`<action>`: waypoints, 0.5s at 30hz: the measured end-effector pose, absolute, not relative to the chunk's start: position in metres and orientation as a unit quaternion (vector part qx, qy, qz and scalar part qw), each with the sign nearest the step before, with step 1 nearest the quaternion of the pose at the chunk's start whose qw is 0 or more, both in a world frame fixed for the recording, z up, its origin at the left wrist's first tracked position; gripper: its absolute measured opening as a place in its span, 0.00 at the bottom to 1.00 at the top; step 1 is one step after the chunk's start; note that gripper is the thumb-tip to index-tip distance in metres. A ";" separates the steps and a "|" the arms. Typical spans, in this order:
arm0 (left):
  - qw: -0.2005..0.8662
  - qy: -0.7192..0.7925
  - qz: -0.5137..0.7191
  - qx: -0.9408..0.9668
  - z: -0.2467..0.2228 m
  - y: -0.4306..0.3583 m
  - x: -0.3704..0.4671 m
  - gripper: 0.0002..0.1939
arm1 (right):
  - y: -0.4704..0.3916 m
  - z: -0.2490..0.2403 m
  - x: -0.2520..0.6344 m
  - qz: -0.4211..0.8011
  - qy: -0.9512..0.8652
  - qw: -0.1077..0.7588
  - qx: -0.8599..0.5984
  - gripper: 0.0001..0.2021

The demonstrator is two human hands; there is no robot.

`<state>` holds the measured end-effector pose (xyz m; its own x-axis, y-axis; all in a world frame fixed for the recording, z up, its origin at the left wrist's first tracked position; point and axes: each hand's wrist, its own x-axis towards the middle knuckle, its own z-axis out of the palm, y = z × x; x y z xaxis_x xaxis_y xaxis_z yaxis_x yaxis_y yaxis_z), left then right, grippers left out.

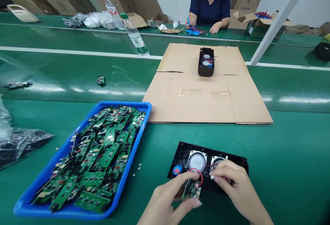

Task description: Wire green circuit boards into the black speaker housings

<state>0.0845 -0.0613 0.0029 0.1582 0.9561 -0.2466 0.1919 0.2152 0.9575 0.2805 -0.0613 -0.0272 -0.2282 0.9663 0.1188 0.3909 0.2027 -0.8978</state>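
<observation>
My left hand grips a small green circuit board by its edges, with a red wire looping over it. Beside it, my right hand pinches a small white connector between thumb and finger. Both hands are over the near edge of a black speaker housing, which lies open on the green table. Two round speakers sit in it, the left speaker in full view and the right speaker partly covered by my right hand. A blue cylindrical part rests at the housing's left end.
A blue tray heaped with circuit boards stands at left. Beyond the housing lies a cardboard sheet bearing a second speaker housing. A water bottle stands behind the tray. A person sits across the bench, holding blue parts.
</observation>
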 end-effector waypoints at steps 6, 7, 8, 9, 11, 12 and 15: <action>0.446 0.553 0.307 0.633 -0.021 -0.061 0.088 0.13 | -0.063 -0.035 0.270 0.272 -0.768 0.362 -0.454 0.10; 0.443 0.550 0.292 0.645 -0.023 -0.060 0.088 0.14 | -0.064 -0.037 0.268 0.254 -0.776 0.358 -0.453 0.11; 0.444 0.547 0.279 0.652 -0.024 -0.059 0.087 0.15 | -0.064 -0.038 0.267 0.242 -0.781 0.353 -0.454 0.11; 0.448 0.546 0.269 0.655 -0.024 -0.058 0.087 0.15 | -0.065 -0.039 0.266 0.235 -0.783 0.352 -0.455 0.12; 0.456 0.552 0.254 0.651 -0.023 -0.057 0.088 0.15 | -0.065 -0.039 0.265 0.227 -0.785 0.352 -0.456 0.13; 0.458 0.557 0.250 0.647 -0.022 -0.056 0.088 0.15 | -0.065 -0.038 0.265 0.220 -0.788 0.351 -0.456 0.13; 0.464 0.568 0.245 0.634 -0.020 -0.055 0.089 0.15 | -0.065 -0.033 0.265 0.183 -0.802 0.340 -0.456 0.14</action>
<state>0.0892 -0.0548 -0.0197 0.2346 0.9477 -0.2165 0.4921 0.0762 0.8672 0.2646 -0.0648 -0.0334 -0.3528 0.8561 0.3776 0.6070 0.5165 -0.6040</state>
